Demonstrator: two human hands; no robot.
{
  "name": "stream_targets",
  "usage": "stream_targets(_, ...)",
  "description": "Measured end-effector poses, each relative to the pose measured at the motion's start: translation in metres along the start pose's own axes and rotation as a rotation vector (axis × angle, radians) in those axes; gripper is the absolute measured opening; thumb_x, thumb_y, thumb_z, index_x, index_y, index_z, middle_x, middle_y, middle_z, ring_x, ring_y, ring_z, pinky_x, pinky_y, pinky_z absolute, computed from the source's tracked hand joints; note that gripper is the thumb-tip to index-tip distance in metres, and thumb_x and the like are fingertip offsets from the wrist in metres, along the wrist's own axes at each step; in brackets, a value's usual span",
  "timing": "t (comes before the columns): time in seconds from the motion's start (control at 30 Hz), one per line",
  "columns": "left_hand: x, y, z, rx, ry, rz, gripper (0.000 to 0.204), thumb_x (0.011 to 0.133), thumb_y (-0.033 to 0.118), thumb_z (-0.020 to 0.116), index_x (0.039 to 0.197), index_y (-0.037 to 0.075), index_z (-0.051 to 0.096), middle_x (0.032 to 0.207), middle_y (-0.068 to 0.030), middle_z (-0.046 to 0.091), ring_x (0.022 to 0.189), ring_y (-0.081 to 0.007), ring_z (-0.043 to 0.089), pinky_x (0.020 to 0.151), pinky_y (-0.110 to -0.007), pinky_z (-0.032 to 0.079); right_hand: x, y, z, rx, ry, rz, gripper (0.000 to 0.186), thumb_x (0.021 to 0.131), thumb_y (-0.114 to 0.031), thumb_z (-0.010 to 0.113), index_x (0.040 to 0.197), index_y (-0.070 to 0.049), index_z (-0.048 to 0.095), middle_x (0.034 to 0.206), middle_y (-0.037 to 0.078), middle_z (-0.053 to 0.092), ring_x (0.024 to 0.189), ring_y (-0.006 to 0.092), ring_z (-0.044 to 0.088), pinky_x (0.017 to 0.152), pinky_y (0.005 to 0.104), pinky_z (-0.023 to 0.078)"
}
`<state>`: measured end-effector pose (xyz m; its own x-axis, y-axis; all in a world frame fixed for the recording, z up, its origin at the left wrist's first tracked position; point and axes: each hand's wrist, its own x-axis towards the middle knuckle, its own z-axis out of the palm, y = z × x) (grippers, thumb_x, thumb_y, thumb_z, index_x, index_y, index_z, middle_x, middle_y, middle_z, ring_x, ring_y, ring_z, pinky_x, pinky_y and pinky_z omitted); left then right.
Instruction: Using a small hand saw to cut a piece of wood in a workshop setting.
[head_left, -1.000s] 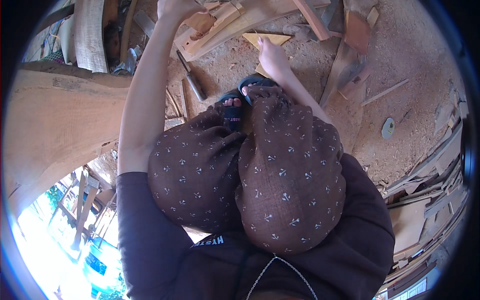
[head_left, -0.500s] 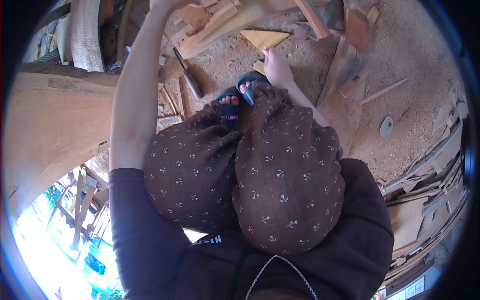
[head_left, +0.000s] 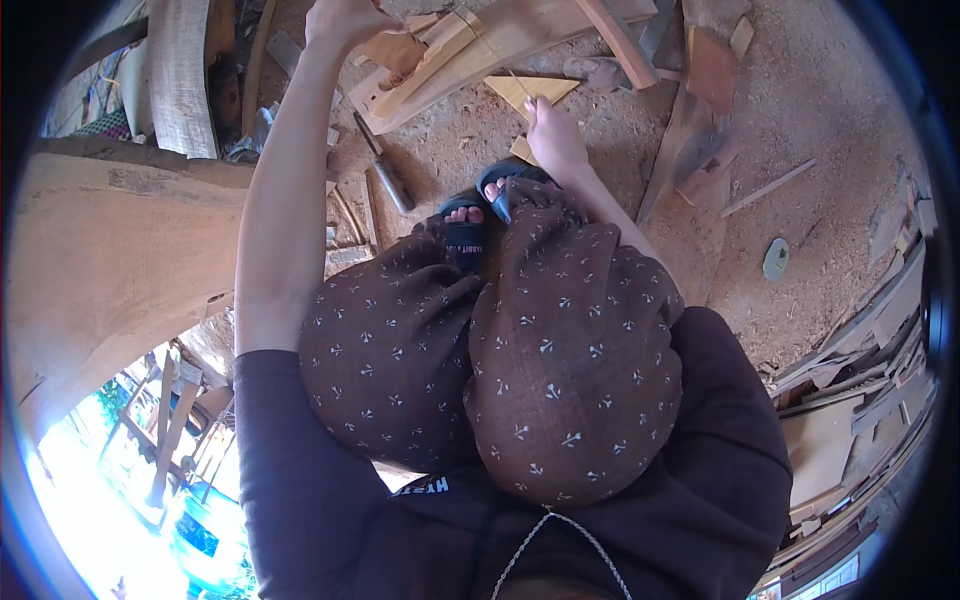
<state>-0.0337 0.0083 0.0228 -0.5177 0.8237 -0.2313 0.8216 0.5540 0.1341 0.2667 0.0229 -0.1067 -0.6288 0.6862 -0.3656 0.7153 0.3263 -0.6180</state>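
Note:
Near the top edge, my left hand (head_left: 345, 22) reaches beside a brown wooden block (head_left: 395, 52). One digit stretches toward the block; the other fingers are cut off or hidden, so its grip cannot be made out. My right hand (head_left: 548, 125) is low over the ground in front of my sandals, its fingers closed on a thin, dark, stick-like thing (head_left: 518, 85). That thin thing crosses a yellowish triangular piece of wood (head_left: 558, 92). A small pale wood offcut (head_left: 522, 150) lies by my right hand. Past the triangle lies a long board (head_left: 540, 35) with a narrower strip on it.
A chisel-like tool with a thick handle (head_left: 392, 185) lies left of my feet. A large wooden slab (head_left: 120, 250) stands at left. Wood pieces (head_left: 712, 70) lie at far right, with a round disc (head_left: 776, 258) and stacked boards (head_left: 830, 430) nearer.
The whole view has shifted slightly, bringing more of my left hand into sight. My right hand stays near the triangle, now slightly farther right and lower in the picture.

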Motion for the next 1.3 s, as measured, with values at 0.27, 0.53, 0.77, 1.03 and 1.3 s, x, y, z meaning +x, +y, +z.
stream_targets(0.27,0.005,0.002,0.004,-0.014,0.009,0.076,0.049,0.052,0.038,0.086,0.077,0.008,0.057,0.079,-0.0129,0.064,0.079,-0.0292,0.062,0.067,-0.041,0.047,0.067,-0.048,-0.008,0.03,0.001,-0.05,0.028,0.094,-0.019,0.043,0.1,0.004,0.057,0.083,0.028,0.063,0.086,0.0426,0.062,0.076,0.052,0.048)
stream_targets(0.53,0.004,-0.007,0.007,-0.088,-0.044,0.012,0.048,0.052,0.038,0.086,0.078,0.009,0.058,0.077,-0.0103,0.064,0.075,-0.0278,0.063,0.065,-0.039,0.048,-0.011,-0.003,0.003,0.025,-0.051,-0.001,0.024,0.094,-0.021,0.044,0.099,0.0,0.052,0.082,0.027,0.063,0.082,0.0438,0.062,0.071,0.0548,0.047)
stream_targets(0.77,0.001,0.003,0.005,-0.017,-0.03,0.085,0.048,0.053,0.039,0.085,0.08,0.009,0.058,0.077,-0.0105,0.063,0.076,-0.0271,0.062,0.066,-0.039,0.048,0.022,-0.018,0.001,0.022,-0.019,0.026,0.024,0.096,-0.022,0.042,0.101,-0.001,0.053,0.081,0.027,0.063,0.081,0.0438,0.062,0.071,0.0541,0.047)
stream_targets(1.03,0.003,-0.004,0.001,-0.051,-0.031,0.01,0.048,0.054,0.04,0.084,0.079,0.009,0.057,0.079,-0.011,0.064,0.078,-0.0273,0.063,0.067,-0.039,0.048,0.015,-0.022,0.007,0.038,0.028,0.004,0.025,0.095,-0.021,0.043,0.1,0.001,0.054,0.081,0.028,0.063,0.079,0.0454,0.062,0.07,0.0538,0.047)
stream_targets(1.3,0.007,0.002,0.006,-0.028,0.003,0.097,0.049,0.054,0.04,0.085,0.078,0.009,0.056,0.072,-0.0106,0.06,0.073,-0.0285,0.061,0.065,-0.041,0.047,0.05,-0.032,0.0,0.042,0.054,-0.056,0.027,0.095,-0.022,0.042,0.099,0.001,0.055,0.078,0.028,0.062,0.08,0.0459,0.061,0.072,0.0534,0.048)
